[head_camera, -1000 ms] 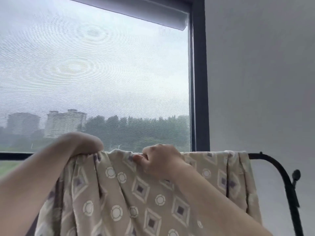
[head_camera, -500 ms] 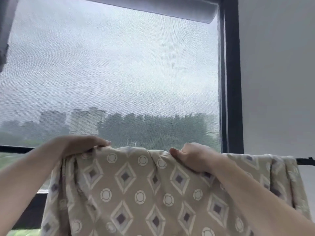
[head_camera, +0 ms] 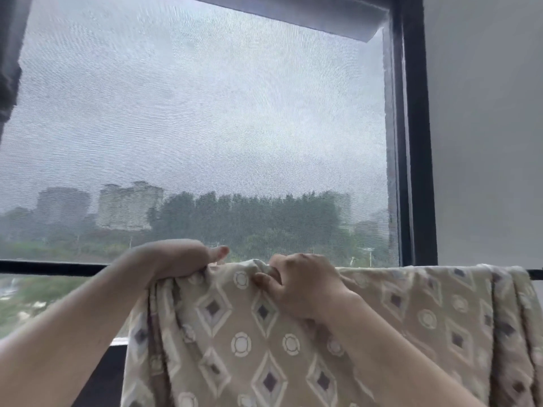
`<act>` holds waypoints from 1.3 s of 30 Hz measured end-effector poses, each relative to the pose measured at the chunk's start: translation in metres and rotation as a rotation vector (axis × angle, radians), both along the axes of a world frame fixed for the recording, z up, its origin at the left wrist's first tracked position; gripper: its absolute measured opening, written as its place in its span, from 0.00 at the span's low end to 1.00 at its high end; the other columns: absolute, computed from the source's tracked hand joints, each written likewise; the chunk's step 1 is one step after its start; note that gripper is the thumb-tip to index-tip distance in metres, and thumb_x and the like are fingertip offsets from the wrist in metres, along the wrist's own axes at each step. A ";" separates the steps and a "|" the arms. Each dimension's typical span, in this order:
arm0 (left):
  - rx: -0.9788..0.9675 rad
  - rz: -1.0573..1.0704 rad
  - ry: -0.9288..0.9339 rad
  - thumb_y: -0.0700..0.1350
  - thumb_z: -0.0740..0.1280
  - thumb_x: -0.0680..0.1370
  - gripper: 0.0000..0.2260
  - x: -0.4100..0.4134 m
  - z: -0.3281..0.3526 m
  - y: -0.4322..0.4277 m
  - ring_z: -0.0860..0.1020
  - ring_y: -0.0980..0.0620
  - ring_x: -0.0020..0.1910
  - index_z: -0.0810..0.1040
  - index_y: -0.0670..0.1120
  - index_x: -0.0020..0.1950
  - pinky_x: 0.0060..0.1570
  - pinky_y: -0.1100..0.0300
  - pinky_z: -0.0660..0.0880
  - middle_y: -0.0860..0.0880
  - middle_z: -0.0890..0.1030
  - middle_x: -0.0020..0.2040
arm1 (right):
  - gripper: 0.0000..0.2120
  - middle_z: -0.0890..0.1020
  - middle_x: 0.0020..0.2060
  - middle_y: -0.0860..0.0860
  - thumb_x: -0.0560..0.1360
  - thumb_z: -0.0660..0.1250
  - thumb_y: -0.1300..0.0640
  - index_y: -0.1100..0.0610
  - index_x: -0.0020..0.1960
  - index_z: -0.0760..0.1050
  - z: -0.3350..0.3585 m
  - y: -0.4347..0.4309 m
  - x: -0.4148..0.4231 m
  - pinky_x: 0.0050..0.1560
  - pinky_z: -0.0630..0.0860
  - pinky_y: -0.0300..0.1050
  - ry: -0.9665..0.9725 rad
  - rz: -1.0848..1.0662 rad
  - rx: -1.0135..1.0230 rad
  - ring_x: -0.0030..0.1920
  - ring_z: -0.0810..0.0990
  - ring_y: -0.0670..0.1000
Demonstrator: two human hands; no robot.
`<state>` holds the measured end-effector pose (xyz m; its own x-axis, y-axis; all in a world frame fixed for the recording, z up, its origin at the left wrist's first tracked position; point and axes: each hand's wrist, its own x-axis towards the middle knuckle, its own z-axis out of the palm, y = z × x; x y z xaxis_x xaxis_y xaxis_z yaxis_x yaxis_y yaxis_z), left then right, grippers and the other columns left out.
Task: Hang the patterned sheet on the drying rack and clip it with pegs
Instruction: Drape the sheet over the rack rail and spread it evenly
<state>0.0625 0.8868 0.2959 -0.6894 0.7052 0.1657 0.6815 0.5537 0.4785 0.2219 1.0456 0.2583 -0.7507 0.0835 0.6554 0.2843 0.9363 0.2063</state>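
— Beige sheet (head_camera: 293, 348), diamond-and-ring print, nearest item. Location?
— Draped over the drying rack's rail (head_camera: 535, 274) and hanging down the near side. It lies flat across the middle and is bunched in folds at its left end and far right edge.
— Entry for the left hand (head_camera: 173, 259)?
— On the sheet's top edge at the bunched left end, fingers curled over and clasping the cloth (one fingertip pokes out past the fold).
— And the right hand (head_camera: 296, 283)?
— Just beside the left, with a short stretch of cloth between them. Its fingers are bent, pinching a raised fold at the top edge.
— Rail, visible portion?
— A black stub past the sheet's right edge; the rest is under cloth. A dark bar (head_camera: 53, 267) runs at like height on the left (rack or window part, cannot tell).
— Behind that?
— Mesh screen (head_camera: 205, 127) across the window, dark frame (head_camera: 417, 142), grey blind (head_camera: 293, 13) along the top, plain grey wall (head_camera: 484, 142) to the right.
— Farthest?
— Trees (head_camera: 249, 218) and pale tower blocks (head_camera: 129, 207), hazy under a grey sky.
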 end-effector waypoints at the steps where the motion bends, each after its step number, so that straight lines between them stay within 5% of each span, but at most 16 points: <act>1: 0.003 -0.017 0.000 0.68 0.52 0.78 0.33 -0.008 -0.001 -0.005 0.85 0.50 0.43 0.86 0.45 0.44 0.54 0.56 0.77 0.46 0.86 0.42 | 0.25 0.78 0.37 0.47 0.78 0.48 0.31 0.49 0.39 0.69 0.003 -0.001 -0.001 0.45 0.74 0.49 -0.017 -0.025 -0.027 0.40 0.78 0.50; 6: -0.032 -0.049 -0.237 0.68 0.51 0.79 0.34 -0.040 0.001 -0.044 0.85 0.43 0.44 0.87 0.44 0.45 0.55 0.50 0.80 0.41 0.86 0.44 | 0.36 0.79 0.31 0.48 0.71 0.46 0.23 0.52 0.34 0.73 0.022 -0.003 -0.012 0.41 0.78 0.46 -0.195 -0.155 -0.230 0.35 0.79 0.48; 9: 0.002 0.003 -0.062 0.65 0.54 0.79 0.30 -0.052 -0.001 -0.059 0.84 0.47 0.43 0.87 0.46 0.43 0.58 0.53 0.76 0.45 0.86 0.42 | 0.46 0.82 0.35 0.48 0.61 0.41 0.17 0.53 0.37 0.80 0.030 -0.001 -0.019 0.49 0.78 0.48 -0.250 -0.176 -0.364 0.39 0.81 0.48; 11: 0.070 0.036 0.159 0.60 0.58 0.80 0.24 -0.062 -0.003 -0.068 0.81 0.48 0.43 0.84 0.44 0.42 0.52 0.56 0.75 0.45 0.85 0.43 | 0.50 0.83 0.38 0.48 0.56 0.40 0.15 0.52 0.40 0.83 0.032 0.000 -0.019 0.52 0.77 0.49 -0.270 -0.188 -0.437 0.42 0.82 0.47; 14: 0.466 0.102 0.492 0.49 0.65 0.78 0.10 -0.069 -0.028 -0.087 0.77 0.49 0.40 0.76 0.49 0.37 0.39 0.57 0.69 0.51 0.79 0.39 | 0.49 0.84 0.39 0.48 0.53 0.42 0.15 0.52 0.39 0.82 0.034 -0.004 -0.018 0.58 0.75 0.51 -0.251 -0.216 -0.492 0.44 0.82 0.48; 17: 1.056 0.210 0.594 0.42 0.71 0.72 0.06 -0.042 -0.084 -0.103 0.69 0.54 0.48 0.74 0.48 0.44 0.52 0.56 0.67 0.53 0.73 0.47 | 0.50 0.85 0.40 0.48 0.53 0.43 0.14 0.52 0.41 0.84 0.034 -0.013 -0.019 0.56 0.75 0.48 -0.217 -0.207 -0.540 0.44 0.83 0.47; 22: 1.066 0.075 -0.100 0.52 0.74 0.72 0.17 -0.018 -0.144 -0.099 0.78 0.61 0.38 0.66 0.56 0.51 0.35 0.63 0.70 0.55 0.78 0.43 | 0.31 0.87 0.38 0.48 0.75 0.54 0.30 0.52 0.42 0.85 0.033 -0.023 -0.019 0.53 0.77 0.47 -0.196 -0.254 -0.626 0.41 0.85 0.48; 26: 1.126 -0.124 -0.425 0.38 0.69 0.76 0.06 -0.022 -0.136 -0.106 0.80 0.54 0.31 0.76 0.48 0.49 0.30 0.57 0.78 0.46 0.83 0.37 | 0.17 0.83 0.41 0.49 0.78 0.60 0.41 0.52 0.43 0.80 0.042 -0.060 -0.038 0.44 0.74 0.44 -0.208 -0.168 -0.512 0.44 0.81 0.50; 30: 1.234 -0.472 -1.116 0.40 0.67 0.72 0.08 -0.021 -0.133 -0.117 0.82 0.41 0.35 0.82 0.40 0.48 0.35 0.49 0.80 0.36 0.83 0.43 | 0.13 0.82 0.49 0.45 0.78 0.61 0.40 0.45 0.56 0.78 0.042 -0.116 -0.084 0.49 0.79 0.48 -0.245 0.123 -0.456 0.49 0.81 0.48; 33: 1.304 -0.486 -1.228 0.40 0.66 0.69 0.08 -0.038 -0.136 -0.122 0.83 0.41 0.35 0.83 0.41 0.44 0.38 0.46 0.81 0.36 0.83 0.42 | 0.16 0.81 0.46 0.44 0.79 0.59 0.37 0.46 0.52 0.78 0.040 -0.131 -0.103 0.46 0.80 0.47 -0.249 0.052 -0.294 0.44 0.80 0.46; 36: 1.256 -0.612 -1.332 0.40 0.69 0.66 0.18 -0.051 -0.134 -0.131 0.82 0.37 0.42 0.80 0.38 0.55 0.46 0.39 0.79 0.33 0.82 0.49 | 0.23 0.79 0.38 0.43 0.78 0.56 0.34 0.50 0.42 0.77 0.034 -0.131 -0.111 0.47 0.78 0.46 -0.275 0.022 -0.236 0.43 0.80 0.49; 39: 1.186 -0.610 -1.205 0.37 0.62 0.74 0.13 -0.048 -0.120 -0.137 0.82 0.37 0.42 0.79 0.39 0.57 0.42 0.44 0.81 0.34 0.82 0.48 | 0.27 0.82 0.36 0.49 0.78 0.57 0.34 0.56 0.40 0.79 0.033 -0.131 -0.108 0.45 0.77 0.46 -0.272 0.061 -0.352 0.38 0.80 0.49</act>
<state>0.0148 0.7500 0.1761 -0.5150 0.7708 0.3751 -0.3502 -0.5886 0.7287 0.1143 0.9148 0.2915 -0.9024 0.2165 0.3726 0.2060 0.9762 -0.0682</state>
